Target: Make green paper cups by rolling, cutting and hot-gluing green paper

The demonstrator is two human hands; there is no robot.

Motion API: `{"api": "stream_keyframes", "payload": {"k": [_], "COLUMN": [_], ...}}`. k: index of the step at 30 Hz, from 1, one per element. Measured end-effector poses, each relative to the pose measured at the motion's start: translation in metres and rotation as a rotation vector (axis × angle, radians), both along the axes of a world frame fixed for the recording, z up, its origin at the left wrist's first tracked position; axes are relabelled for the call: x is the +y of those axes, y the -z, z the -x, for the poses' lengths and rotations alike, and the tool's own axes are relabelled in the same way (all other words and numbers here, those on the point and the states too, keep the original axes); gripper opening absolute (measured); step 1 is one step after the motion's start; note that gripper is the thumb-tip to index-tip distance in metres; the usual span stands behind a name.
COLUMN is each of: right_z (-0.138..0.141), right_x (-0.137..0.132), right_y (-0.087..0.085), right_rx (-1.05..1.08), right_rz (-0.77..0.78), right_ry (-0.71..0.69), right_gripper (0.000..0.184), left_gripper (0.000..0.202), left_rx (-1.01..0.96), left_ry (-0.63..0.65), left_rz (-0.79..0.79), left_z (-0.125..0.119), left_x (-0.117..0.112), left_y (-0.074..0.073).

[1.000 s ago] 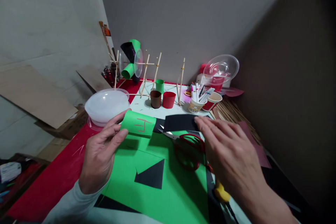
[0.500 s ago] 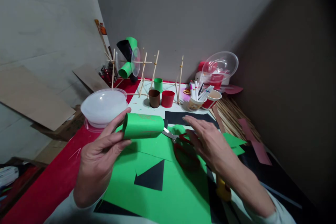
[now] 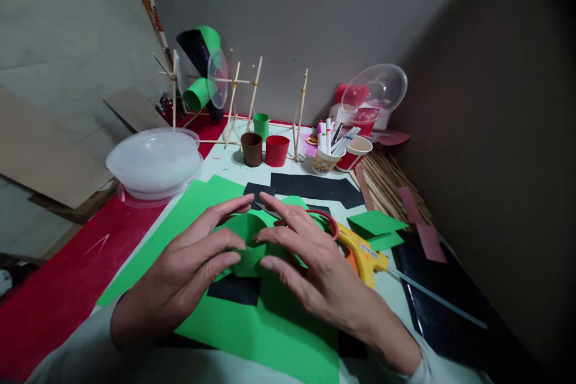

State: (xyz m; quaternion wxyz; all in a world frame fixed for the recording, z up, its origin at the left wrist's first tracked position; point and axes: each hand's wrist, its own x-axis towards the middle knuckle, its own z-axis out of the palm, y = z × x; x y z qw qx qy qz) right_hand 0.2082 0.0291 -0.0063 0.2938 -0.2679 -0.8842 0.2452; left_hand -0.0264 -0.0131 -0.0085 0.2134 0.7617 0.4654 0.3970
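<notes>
Both hands are round a green paper tube (image 3: pixel 246 229), its open end turned up toward me. My left hand (image 3: pixel 180 267) holds it from the left, fingertips and thumb at its rim and near side. My right hand (image 3: pixel 315 264) curves about the right side, index finger and thumb at the edge. Below lies a large green paper sheet (image 3: pixel 279 324) with a black paper piece (image 3: pixel 234 291) on it. Just beyond my right hand, scissors show a red handle (image 3: pixel 332 221); their blades are mostly hidden. A yellow glue gun (image 3: pixel 360 247) lies to its right.
Behind stand a brown cup (image 3: pixel 251 150), a red cup (image 3: pixel 276 151), stick frames (image 3: pixel 300 114) and a cup of markers (image 3: pixel 327 161). Plastic lids (image 3: pixel 155 159) are stacked at left. A folded green paper (image 3: pixel 375 224) and wooden sticks (image 3: pixel 391 183) lie at right.
The tube has turned from lying sideways to facing up, and moved nearer the middle. My right hand has come left from the scissors onto it. The view has shifted.
</notes>
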Motion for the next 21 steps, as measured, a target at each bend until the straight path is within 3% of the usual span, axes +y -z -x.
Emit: {"api": "stream_keyframes", "payload": {"k": [3,6,10,13,16,21], "right_z": [0.001,0.001,-0.001,-0.001,-0.001,0.003], "right_x": [0.003,0.006,0.008,0.007,0.004,-0.005], "right_y": [0.0,0.0,-0.001,-0.002,-0.003,-0.006], "right_rx": [0.148,0.341,0.452,0.538,0.578,0.581], "right_rz": [0.183,0.39,0.468,0.51,0.489,0.45], "right_ry": [0.032,0.111,0.173,0.184,0.191,0.161], "right_gripper": [0.007,0.002,0.008,0.009,0.007,0.007], "left_gripper": [0.014,0.029,0.02,0.02,0.023,0.077], "left_rx": [-0.096,-0.306,-0.429,-0.397,-0.461,-0.753], "left_ry": [-0.045,-0.212,-0.412,-0.35,-0.25,-0.239], "left_rz": [0.05,0.095,0.124,0.164,0.257,0.38], "left_z": [-0.001,-0.001,0.0,-0.002,-0.008,-0.023], "left_x": [0.0,0.0,0.002,0.0,-0.008,-0.018], "left_y": [0.0,-0.001,-0.007,-0.006,0.005,0.017]}}
